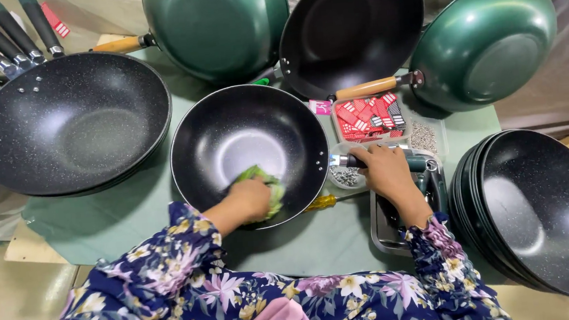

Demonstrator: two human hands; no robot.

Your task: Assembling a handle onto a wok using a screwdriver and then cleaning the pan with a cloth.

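while pressed down, cloth across wok

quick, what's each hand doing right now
Left hand: closed on a green cloth, pressed inside the black wok.
Right hand: closed around a power tool over the metal tray.
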